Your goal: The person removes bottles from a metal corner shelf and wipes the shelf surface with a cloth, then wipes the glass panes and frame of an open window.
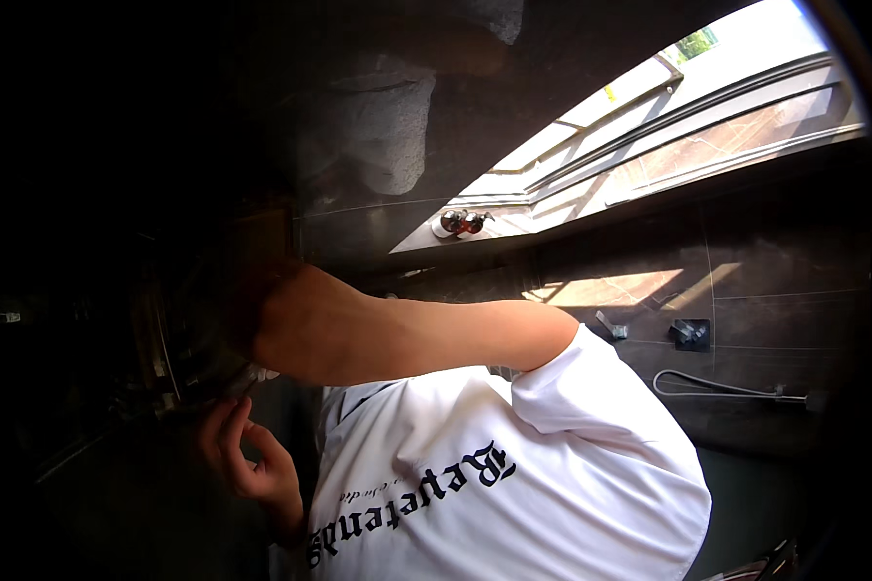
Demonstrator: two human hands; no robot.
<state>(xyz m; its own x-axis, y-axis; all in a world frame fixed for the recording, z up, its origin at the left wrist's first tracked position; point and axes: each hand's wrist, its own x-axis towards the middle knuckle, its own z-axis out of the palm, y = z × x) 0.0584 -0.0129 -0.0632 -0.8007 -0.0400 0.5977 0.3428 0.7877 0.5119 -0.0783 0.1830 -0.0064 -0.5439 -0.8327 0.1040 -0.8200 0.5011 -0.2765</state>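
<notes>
My left hand [258, 450] is at the lower left, its fingers bent and the thumb curled towards them. Just above its fingertips is a small pale thing [263, 374], too dim to name; whether the hand holds it I cannot tell. My right arm [421, 334] reaches across from the white T-shirt's [581, 450] sleeve, and its far end fades into deep shadow. There the right hand cannot be made out. Beyond the left fingers, faint shiny edges [166, 363] of some object show in the dark.
Two pump bottles [459, 222] stand on the sill of a bright window [625, 131]. Along the dark tiled wall are a lever handle [612, 327], a square shower valve [690, 334] and a shower hose [712, 387]. A pale textured patch [396, 131] lies higher up. Shadow covers the left side.
</notes>
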